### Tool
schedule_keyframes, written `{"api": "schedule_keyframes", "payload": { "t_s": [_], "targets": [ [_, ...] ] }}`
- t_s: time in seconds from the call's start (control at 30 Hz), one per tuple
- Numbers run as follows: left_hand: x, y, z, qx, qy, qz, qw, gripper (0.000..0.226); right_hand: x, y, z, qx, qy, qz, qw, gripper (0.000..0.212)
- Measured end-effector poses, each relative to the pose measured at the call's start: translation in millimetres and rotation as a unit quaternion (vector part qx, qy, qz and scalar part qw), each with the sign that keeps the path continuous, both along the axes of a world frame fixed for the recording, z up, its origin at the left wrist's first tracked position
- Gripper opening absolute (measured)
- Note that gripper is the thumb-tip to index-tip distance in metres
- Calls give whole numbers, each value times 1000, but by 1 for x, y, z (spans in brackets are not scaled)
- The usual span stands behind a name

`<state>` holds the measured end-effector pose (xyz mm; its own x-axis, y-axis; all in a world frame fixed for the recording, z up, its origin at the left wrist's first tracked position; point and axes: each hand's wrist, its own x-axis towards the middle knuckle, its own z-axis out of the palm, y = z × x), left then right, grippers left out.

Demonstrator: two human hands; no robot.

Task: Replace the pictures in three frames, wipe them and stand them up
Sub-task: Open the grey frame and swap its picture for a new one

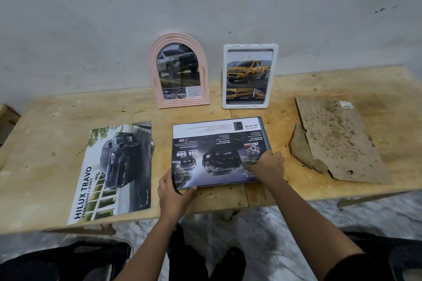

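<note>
While left hand (174, 194) and right hand (269, 166) grip its edges, glossy rectangular print (217, 143), rough plywood table (45, 143)

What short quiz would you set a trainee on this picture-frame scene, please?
1. True or false: the pink arched frame lies flat on the table.
2. The pickup shown in the white frame is: A yellow, B red, C blue.
3. Which hands hold the dark car picture lying flat in the middle?
Key: 1 false, it stands upright. 2 A. 3 Both: the left hand grips its near left corner, and the right hand holds its right edge.
</note>
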<state>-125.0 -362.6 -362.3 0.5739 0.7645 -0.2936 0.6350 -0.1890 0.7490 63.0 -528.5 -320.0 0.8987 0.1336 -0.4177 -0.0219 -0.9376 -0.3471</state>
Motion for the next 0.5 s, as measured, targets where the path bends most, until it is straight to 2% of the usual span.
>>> {"api": "schedule_keyframes", "payload": {
  "t_s": [0.1,0.2,0.27,0.5],
  "targets": [
    [1,-1,1,9,9,1,1000,92,12,-3,-1,7,9,-52,999,71],
    [2,0,0,13,14,-1,1000,93,24,-15,-4,116,19,-119,986,30],
    [2,0,1,14,20,-3,1000,94,29,-22,-6,179,24,-130,975,32],
    [5,-1,8,3,47,-17,999,98,31,-36,19,294,-46,-132,945,28]
  ]
}}
